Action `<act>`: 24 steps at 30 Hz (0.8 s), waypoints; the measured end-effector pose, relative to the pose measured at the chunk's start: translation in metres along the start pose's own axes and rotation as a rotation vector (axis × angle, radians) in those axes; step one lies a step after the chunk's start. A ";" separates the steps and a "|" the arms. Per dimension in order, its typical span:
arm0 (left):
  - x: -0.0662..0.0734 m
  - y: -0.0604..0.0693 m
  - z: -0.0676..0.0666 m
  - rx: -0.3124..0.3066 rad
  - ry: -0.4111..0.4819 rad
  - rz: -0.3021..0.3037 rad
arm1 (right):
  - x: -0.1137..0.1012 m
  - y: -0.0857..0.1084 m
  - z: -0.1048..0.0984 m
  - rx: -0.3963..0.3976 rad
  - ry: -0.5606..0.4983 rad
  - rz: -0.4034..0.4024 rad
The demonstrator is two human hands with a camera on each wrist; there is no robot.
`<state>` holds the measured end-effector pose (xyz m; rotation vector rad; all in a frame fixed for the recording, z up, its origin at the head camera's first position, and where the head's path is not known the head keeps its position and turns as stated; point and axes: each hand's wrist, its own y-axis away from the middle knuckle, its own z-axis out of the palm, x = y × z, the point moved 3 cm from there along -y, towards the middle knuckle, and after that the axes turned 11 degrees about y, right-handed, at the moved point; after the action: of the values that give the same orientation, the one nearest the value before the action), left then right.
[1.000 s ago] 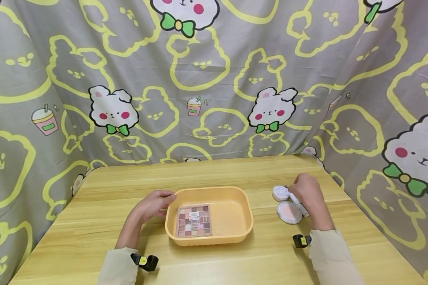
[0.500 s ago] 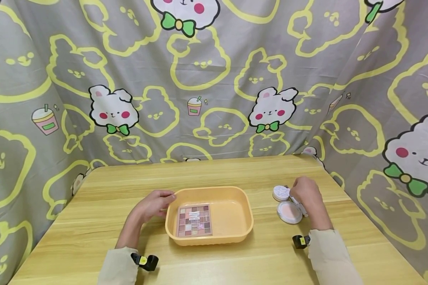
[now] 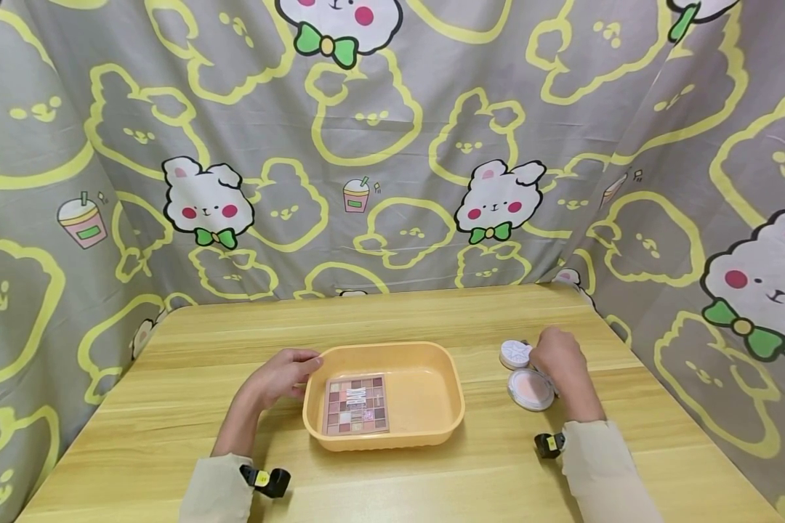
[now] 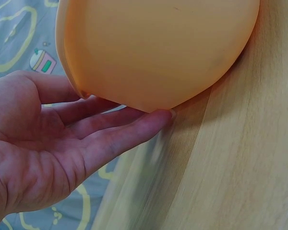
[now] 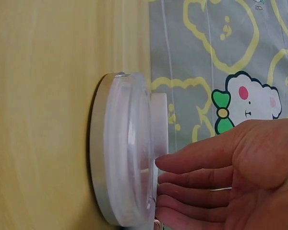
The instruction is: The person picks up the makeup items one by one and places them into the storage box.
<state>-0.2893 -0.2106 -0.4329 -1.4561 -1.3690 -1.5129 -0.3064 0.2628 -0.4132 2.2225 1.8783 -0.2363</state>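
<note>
Right hand point(image 3: 558, 363) sat tight against compact point(image 3: 531, 390) and round case point(image 3: 514, 355), so a stray knuckle could have knocked either askew. Tray point(image 3: 427, 407) could have skidded if left hand point(image 3: 280, 378) pushed unevenly. Compact lay just off right hand at seven o'clock, round case at nine. Right fingertips hidden; couldn't tell if pinching anything. Left thumb and fingers gripped tray's nine-o'clock end, palette point(image 3: 357, 405) inside.

Curtained-off workspace — bunny-print cloth point(image 3: 392, 152) on three sides, wood-grain table point(image 3: 484, 468)
</note>
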 end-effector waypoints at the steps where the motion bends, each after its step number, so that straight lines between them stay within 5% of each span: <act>1: 0.000 0.000 0.000 0.000 -0.001 0.000 | 0.000 0.000 0.001 0.002 0.003 -0.001; 24: 0.000 0.001 0.000 0.012 -0.009 -0.005 | -0.004 -0.001 0.005 0.030 0.098 0.017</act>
<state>-0.2889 -0.2109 -0.4330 -1.4551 -1.3857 -1.5008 -0.3076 0.2578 -0.4174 2.3085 1.9155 -0.1565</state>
